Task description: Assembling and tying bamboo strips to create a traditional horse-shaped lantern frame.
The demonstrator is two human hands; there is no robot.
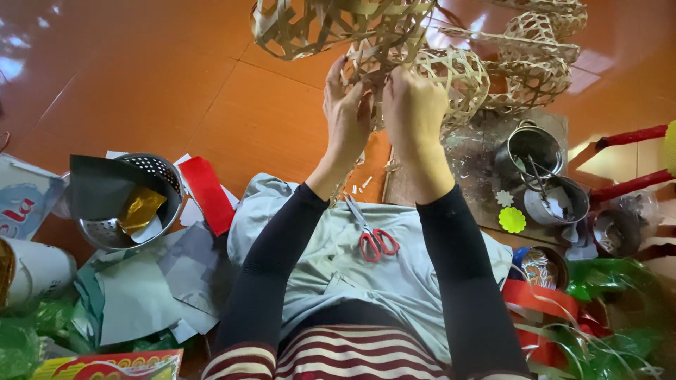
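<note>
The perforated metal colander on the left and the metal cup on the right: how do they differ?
The colander is wide, shallow and full of holes; the metal cup is narrower, with plain solid walls. The colander holds dark card and gold foil; the cup holds thin tools I can't identify. The colander sits among loose paper sheets; the cup stands on a board beside small tins. Both are shiny metal and stand open side up on the floor.

Seated on the orange tiled floor [141, 84], I hold a woven bamboo frame [338, 28] with my left hand [346, 112] and right hand [414, 105], fingers closed on its strips. Red-handled scissors [373, 236] lie on my lap; a metal colander [130, 200] sits left.
</note>
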